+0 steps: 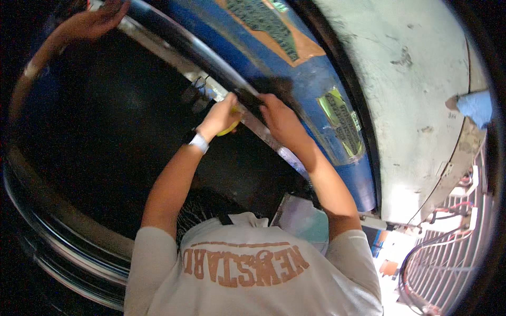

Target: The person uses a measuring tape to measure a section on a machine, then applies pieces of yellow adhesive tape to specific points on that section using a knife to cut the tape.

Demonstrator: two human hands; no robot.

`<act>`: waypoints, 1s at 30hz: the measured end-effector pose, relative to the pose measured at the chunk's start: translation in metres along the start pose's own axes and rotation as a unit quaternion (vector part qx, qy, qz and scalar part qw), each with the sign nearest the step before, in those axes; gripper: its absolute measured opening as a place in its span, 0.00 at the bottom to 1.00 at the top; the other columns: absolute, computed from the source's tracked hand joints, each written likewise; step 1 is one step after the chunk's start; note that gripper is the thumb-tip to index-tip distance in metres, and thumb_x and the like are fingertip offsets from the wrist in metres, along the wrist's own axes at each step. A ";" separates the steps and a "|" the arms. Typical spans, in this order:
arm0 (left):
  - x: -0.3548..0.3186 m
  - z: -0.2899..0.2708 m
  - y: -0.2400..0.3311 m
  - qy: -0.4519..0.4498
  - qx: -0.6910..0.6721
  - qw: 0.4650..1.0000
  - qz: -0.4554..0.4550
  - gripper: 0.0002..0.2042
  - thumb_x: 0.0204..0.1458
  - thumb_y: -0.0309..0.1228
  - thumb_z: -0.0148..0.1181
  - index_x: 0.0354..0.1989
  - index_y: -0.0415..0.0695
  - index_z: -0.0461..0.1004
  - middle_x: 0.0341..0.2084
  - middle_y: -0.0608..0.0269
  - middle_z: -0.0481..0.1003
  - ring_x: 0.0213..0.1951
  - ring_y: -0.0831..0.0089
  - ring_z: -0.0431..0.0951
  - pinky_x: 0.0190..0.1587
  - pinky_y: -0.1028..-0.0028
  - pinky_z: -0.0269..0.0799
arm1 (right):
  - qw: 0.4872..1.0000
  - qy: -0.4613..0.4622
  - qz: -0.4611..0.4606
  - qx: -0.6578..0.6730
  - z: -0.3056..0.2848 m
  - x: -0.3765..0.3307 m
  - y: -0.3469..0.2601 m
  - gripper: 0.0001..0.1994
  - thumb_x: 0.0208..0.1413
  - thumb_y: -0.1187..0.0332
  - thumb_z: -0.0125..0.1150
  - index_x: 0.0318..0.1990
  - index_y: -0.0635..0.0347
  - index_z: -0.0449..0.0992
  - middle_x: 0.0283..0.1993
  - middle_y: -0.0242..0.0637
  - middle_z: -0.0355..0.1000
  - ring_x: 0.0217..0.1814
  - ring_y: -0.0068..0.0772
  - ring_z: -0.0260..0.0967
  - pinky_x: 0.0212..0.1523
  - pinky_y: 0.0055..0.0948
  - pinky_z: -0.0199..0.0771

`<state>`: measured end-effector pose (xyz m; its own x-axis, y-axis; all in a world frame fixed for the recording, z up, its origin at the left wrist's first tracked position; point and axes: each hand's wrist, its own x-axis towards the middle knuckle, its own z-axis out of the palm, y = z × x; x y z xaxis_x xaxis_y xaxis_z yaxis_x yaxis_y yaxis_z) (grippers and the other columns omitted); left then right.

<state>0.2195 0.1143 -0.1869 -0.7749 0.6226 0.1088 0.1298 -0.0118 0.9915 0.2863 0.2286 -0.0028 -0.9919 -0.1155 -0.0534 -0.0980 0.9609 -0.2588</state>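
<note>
My left hand is closed around a yellow thing with a curved edge, mostly hidden by the palm. Its fingertips rest at a pale metal rail, beside a small cluster of dark wires. Just to the right, my right hand has its fingers bent together at a long dark glossy bar running parallel to the rail. Whatever lies between those fingers is hidden. Past the bar stretches a blue surface bearing dark textured pieces in a tan frame and in a yellow-green frame.
Another person's hand reaches to the bar's far left end. A scuffed pale panel fills the right, with a blue cloth-like thing at its edge. Lower right are a metal grating and a dark cable.
</note>
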 end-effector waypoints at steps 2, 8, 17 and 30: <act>-0.020 -0.009 0.015 -0.051 -0.114 0.974 -0.189 0.14 0.49 0.23 0.58 0.39 0.40 0.59 0.28 0.47 0.72 0.24 0.56 0.79 0.20 0.65 0.76 | 0.989 -0.094 0.106 -0.042 0.021 0.019 0.014 0.08 0.54 0.76 0.48 0.41 0.64 0.62 0.40 0.59 0.70 0.41 0.62 0.70 0.38 0.51 0.71; -0.100 0.007 -0.006 -0.017 -0.161 0.956 -0.245 0.11 0.54 0.23 0.54 0.39 0.45 0.57 0.32 0.54 0.69 0.29 0.62 0.77 0.23 0.65 0.80 | 0.999 0.025 -0.003 -0.032 0.105 0.032 0.077 0.10 0.58 0.71 0.49 0.47 0.61 0.66 0.40 0.55 0.71 0.44 0.61 0.69 0.40 0.45 0.70; -0.120 0.029 0.093 -0.032 -0.148 0.984 -0.094 0.07 0.60 0.25 0.47 0.45 0.44 0.60 0.32 0.56 0.73 0.27 0.73 0.76 0.26 0.70 0.80 | 0.899 0.146 0.129 0.393 0.065 -0.108 0.030 0.15 0.51 0.69 0.64 0.44 0.61 0.69 0.27 0.29 0.64 0.31 0.22 0.63 0.34 0.26 0.65; -0.061 0.001 0.226 -0.310 0.179 0.930 0.084 0.07 0.60 0.31 0.49 0.43 0.45 0.63 0.20 0.56 0.72 0.24 0.64 0.77 0.26 0.69 0.68 | 0.809 0.316 0.144 0.474 0.022 -0.143 -0.036 0.07 0.49 0.75 0.65 0.32 0.64 0.73 0.28 0.26 0.52 0.28 0.19 0.50 0.30 0.21 0.54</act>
<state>0.2964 0.0742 0.0302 -0.2335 0.9684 0.0872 0.5005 0.0428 0.8647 0.4335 0.2046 -0.0071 -0.8357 0.5176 0.1836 -0.0468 0.2660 -0.9628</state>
